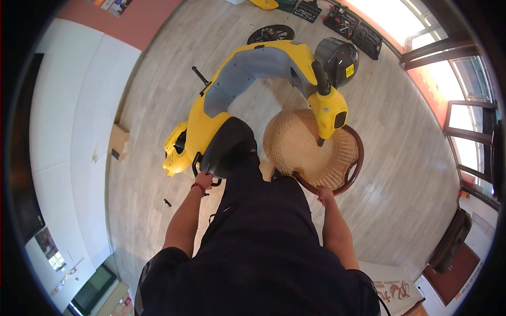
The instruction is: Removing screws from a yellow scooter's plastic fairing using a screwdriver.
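Yellow scooter (247, 68) stands before us on the wood-look floor (398, 152), its body bending across our view, with the black seat close to our legs and the handlebar off to our right. Next in size, we have a round woven chair (298, 139) with a dark rim, just to the right of our legs; the handlebar overlaps it in our view. Past the scooter's far side we see a black wheel (271, 35), and near the right of the body a glossy black rounded piece (337, 62) with a yellow label. Beyond that, two open tool cases (366, 40) lie near the wall. To our left, a yellow shell (176, 150) shows beside the scooter's rear, and a cardboard box (120, 141) sits farther out by the white cabinets (79, 116). Our left hand (204, 179) is closed around the black rail (196, 164) behind the seat. Our right hand (325, 196) is at the chair's near rim, narrow, but we cannot tell whether it grips. We wear a red bracelet (199, 187) on the left wrist, and a small dark piece (167, 202) lies on the floor nearby
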`<control>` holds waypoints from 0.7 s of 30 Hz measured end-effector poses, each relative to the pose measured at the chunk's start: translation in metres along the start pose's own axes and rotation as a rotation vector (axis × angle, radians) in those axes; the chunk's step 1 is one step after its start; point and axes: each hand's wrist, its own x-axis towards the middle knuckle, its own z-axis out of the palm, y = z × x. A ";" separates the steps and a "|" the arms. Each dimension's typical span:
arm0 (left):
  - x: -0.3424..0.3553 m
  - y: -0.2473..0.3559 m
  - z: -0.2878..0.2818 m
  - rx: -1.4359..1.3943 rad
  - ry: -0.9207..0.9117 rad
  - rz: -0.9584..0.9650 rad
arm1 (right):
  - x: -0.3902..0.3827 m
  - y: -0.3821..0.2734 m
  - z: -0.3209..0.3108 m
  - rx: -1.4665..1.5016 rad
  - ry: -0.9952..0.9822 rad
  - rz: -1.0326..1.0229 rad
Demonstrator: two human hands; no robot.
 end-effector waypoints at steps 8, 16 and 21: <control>0.026 0.018 -0.018 -0.056 -0.030 -0.055 | 0.035 -0.061 -0.017 0.103 0.238 -0.211; 0.048 -0.043 0.005 -0.462 0.205 -0.243 | 0.136 -0.136 -0.066 -0.632 0.399 -0.414; 0.055 -0.093 0.029 -0.539 0.376 -0.429 | 0.175 -0.165 -0.050 -0.570 0.364 -0.506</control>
